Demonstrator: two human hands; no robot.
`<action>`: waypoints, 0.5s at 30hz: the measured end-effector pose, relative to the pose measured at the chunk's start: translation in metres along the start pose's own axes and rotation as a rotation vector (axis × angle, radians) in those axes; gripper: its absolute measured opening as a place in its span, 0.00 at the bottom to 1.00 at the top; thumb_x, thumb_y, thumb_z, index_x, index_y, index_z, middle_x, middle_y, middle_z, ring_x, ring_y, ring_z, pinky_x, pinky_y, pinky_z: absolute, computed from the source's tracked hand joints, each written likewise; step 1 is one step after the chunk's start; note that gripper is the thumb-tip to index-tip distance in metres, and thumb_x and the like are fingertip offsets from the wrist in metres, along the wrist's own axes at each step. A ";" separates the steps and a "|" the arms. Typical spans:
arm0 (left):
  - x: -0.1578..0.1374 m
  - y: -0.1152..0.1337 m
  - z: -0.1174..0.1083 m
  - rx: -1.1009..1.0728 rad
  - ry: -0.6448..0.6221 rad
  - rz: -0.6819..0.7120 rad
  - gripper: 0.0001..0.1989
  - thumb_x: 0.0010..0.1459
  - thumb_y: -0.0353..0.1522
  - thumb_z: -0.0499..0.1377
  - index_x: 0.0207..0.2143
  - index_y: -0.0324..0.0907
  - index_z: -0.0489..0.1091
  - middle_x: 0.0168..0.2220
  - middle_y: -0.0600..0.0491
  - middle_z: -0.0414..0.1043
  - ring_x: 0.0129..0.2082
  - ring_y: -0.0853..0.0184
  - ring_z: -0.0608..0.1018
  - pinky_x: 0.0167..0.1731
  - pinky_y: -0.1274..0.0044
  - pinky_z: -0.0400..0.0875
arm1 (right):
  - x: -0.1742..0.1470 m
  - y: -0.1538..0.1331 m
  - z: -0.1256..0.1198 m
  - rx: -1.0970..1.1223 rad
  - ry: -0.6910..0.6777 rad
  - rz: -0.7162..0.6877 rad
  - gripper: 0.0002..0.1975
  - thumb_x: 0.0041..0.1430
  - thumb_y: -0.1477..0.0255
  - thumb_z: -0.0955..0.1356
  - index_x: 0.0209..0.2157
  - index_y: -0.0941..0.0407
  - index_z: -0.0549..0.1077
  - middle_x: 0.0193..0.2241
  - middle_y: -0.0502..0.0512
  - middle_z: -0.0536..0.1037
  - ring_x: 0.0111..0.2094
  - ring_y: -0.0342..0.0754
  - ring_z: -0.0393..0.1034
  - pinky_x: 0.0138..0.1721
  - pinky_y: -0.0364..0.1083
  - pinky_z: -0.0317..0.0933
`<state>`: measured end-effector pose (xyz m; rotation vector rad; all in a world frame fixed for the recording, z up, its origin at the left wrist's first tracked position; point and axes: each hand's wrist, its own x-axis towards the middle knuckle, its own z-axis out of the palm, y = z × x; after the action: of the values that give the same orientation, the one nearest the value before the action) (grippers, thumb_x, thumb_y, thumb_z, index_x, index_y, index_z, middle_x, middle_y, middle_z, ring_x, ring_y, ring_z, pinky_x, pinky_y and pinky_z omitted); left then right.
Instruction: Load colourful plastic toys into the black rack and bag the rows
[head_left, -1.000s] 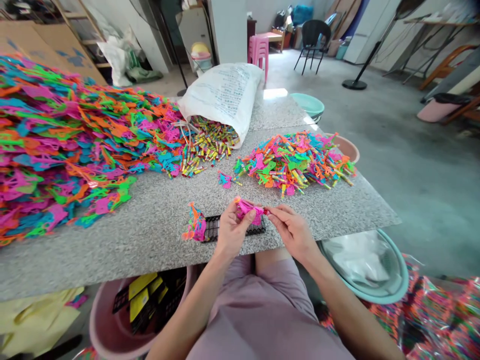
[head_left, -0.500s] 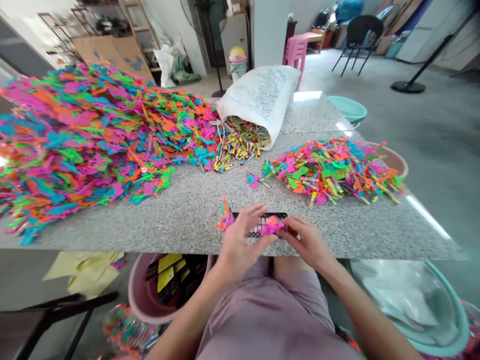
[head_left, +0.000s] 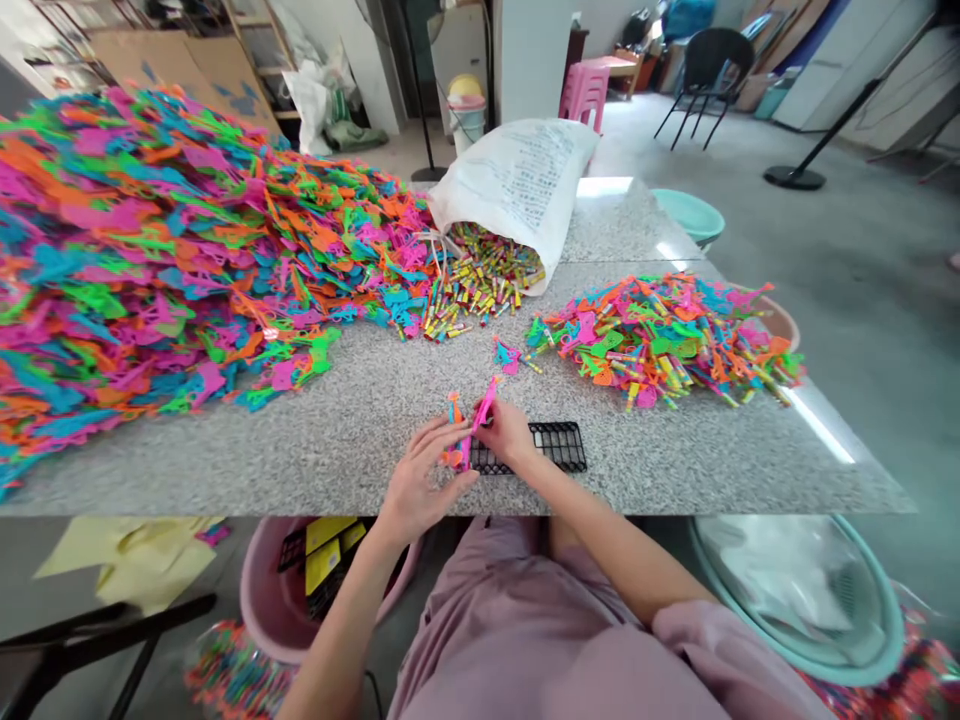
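Note:
A bright pink plastic piece [head_left: 486, 404] stands tilted at the left end of a black lattice basket [head_left: 561, 446]. My right hand [head_left: 510, 434] pinches this piece, reaching across the basket. My left hand [head_left: 420, 482] lies just left of it, fingers stretched out and thumb apart, fingertips touching the pink piece. Between and behind the left fingers show small orange and blue plastic pieces [head_left: 454, 410], partly hidden by the hand. The exact shape of the pink piece cannot be made out.
A large heap of colourful plastic pieces [head_left: 172, 250] covers the left. Yellow-red tubes [head_left: 480, 285] spill from a white sack [head_left: 517, 185]. A smaller mixed pile [head_left: 667, 340] lies right on the granite table [head_left: 360, 450]. Below stand a pink tub [head_left: 259, 600] and a green tub [head_left: 885, 620].
Both hands have moved left, off the basket's middle to its left end, the right hand crossing over with a pink piece. The basket's right part is now uncovered.

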<state>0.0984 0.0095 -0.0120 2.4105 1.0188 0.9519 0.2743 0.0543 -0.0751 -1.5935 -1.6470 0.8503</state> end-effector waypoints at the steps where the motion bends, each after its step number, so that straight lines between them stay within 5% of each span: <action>1: -0.001 -0.002 0.001 0.009 0.011 0.008 0.21 0.61 0.34 0.62 0.56 0.45 0.67 0.54 0.47 0.75 0.60 0.59 0.71 0.60 0.60 0.66 | 0.000 -0.002 -0.001 -0.075 -0.015 -0.004 0.12 0.51 0.78 0.70 0.40 0.58 0.73 0.32 0.54 0.79 0.34 0.48 0.74 0.36 0.44 0.63; 10: -0.010 -0.003 0.033 -0.069 0.302 -0.098 0.22 0.58 0.30 0.65 0.54 0.44 0.67 0.54 0.45 0.72 0.56 0.60 0.74 0.56 0.63 0.70 | 0.006 -0.022 -0.008 -0.437 -0.184 -0.115 0.13 0.60 0.73 0.66 0.47 0.55 0.74 0.37 0.58 0.81 0.37 0.50 0.75 0.36 0.43 0.59; 15: -0.007 -0.007 0.022 0.100 0.234 0.008 0.19 0.58 0.30 0.65 0.51 0.46 0.69 0.53 0.48 0.75 0.57 0.58 0.72 0.57 0.61 0.67 | 0.018 -0.018 -0.011 -0.384 -0.261 -0.121 0.09 0.58 0.71 0.68 0.40 0.55 0.77 0.33 0.55 0.81 0.36 0.48 0.74 0.34 0.42 0.56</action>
<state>0.1065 0.0075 -0.0348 2.4262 1.1637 1.2367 0.2735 0.0714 -0.0529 -1.6636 -2.1743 0.7344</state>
